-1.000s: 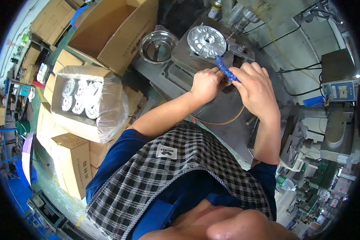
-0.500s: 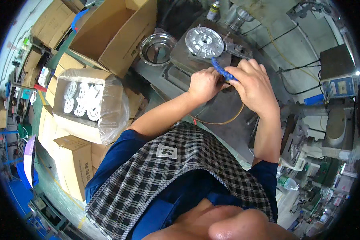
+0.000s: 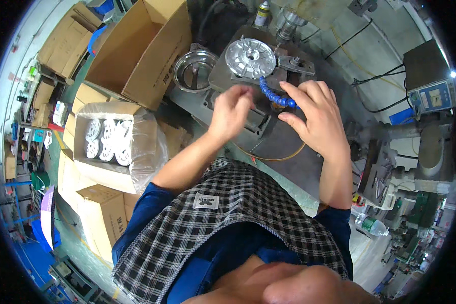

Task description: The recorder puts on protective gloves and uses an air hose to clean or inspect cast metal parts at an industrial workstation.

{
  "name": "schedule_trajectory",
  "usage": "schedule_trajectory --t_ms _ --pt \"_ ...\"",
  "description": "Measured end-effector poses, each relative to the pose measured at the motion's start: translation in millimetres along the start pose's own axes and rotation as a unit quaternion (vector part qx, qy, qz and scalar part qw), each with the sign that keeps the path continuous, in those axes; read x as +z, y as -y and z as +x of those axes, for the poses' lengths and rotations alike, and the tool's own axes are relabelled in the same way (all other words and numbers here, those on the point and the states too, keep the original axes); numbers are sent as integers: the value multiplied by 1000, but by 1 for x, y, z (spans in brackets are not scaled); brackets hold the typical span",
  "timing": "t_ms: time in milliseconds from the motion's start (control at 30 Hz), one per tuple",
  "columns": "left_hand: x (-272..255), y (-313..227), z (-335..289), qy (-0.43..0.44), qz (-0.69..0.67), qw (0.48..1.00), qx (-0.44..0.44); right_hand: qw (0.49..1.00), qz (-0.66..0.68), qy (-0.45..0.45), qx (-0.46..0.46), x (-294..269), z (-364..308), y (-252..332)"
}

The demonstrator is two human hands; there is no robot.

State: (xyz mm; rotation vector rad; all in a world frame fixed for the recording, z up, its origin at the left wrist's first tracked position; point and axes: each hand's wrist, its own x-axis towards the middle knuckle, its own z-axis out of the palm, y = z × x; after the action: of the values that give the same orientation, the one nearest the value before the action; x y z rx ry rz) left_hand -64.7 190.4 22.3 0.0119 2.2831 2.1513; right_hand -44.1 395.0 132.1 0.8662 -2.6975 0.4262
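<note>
Currently, in the head view, the right hand (image 3: 318, 120) gapes, released, beside the blue hose (image 3: 271, 95); the left hand (image 3: 230, 115) curls, its fingertips too blurred to tell whether they grip anything. 1 silver disc (image 3: 251, 58) sits on the metal block (image 3: 219, 76), toward its left edge.

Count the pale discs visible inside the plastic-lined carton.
6: upper-left disc, upper-middle disc, upper-right disc, lower-left disc, lower-middle disc, lower-right disc. More may be hidden beneath.
</note>
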Motion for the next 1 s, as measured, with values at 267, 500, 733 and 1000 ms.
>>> schedule_trajectory --t_ms 267,500,733,1000 --pt "-5 -37 60 157 256 954 -12 996 28 -86 -1 27 -10 -9" --pt "-2 -49 80 238 348 907 -2 995 42 -81 -30 29 -11 -10" --pt "0 -44 81 237 360 900 67 993 53 -87 -53 32 -12 -14" --pt "-3 -58 85 281 370 886 16 993 48 -91 -61 31 -9 -12"
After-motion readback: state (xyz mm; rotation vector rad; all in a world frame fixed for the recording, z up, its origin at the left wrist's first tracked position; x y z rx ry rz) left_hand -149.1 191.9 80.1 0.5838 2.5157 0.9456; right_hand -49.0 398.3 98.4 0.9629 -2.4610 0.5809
